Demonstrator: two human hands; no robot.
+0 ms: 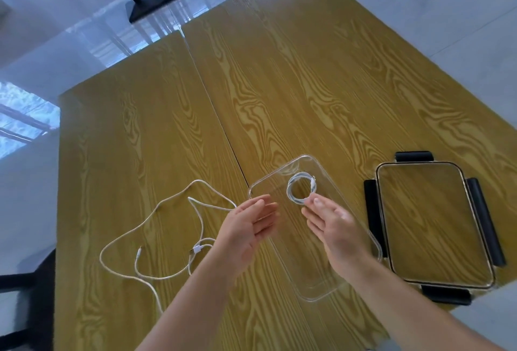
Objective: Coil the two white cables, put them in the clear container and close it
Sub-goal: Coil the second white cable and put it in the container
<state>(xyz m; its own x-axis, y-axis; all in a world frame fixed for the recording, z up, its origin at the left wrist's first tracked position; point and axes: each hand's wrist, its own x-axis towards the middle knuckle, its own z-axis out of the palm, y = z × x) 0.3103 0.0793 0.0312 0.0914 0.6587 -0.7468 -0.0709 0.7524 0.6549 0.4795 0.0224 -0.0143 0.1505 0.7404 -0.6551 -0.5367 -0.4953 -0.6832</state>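
A coiled white cable (pixel 300 189) lies inside the clear container (pixel 330 180) near its far end. My right hand (pixel 333 223) hovers over the container, fingers spread, its fingertips touching or just beside the coil. My left hand (pixel 249 223) is open just left of the container, holding nothing. A second white cable (pixel 167 227) sprawls loose and uncoiled on the wooden table to the left. The clear lid (pixel 430 222) with black clips lies flat to the right of the container.
The wooden table (pixel 279 84) is made of two boards with a seam running up the middle. A black stand base (pixel 152 2) sits on the glossy floor beyond the table. A dark chair (pixel 33 289) is at the left edge.
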